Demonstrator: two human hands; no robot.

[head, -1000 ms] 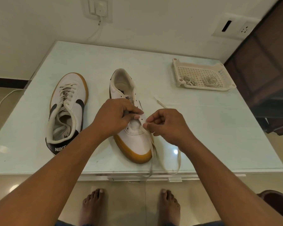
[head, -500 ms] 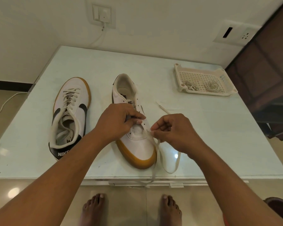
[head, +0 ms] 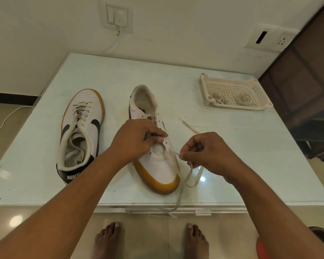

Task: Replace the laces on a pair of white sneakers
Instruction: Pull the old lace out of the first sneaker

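Note:
A white sneaker with a tan sole (head: 158, 168) lies in the middle of the table, toe toward me, its upper eyelets bare. My left hand (head: 137, 139) grips its eyelet flap near the lowest holes. My right hand (head: 206, 152) pinches a white lace (head: 190, 176) just right of the shoe, a short taut piece running from my fingers to a low eyelet. The rest of the lace loops down and hangs over the table's front edge. A second sneaker (head: 79, 131), laced, lies to the left with its heel toward me.
A white perforated tray (head: 234, 94) with coiled laces sits at the back right of the glass table (head: 251, 146). A loose lace end (head: 188, 125) lies behind my right hand. A dark chair stands at the right. My bare feet show below the front edge.
My right hand has drawn the lace out to the right, away from the shoe. My left hand has stayed on the eyelet flap.

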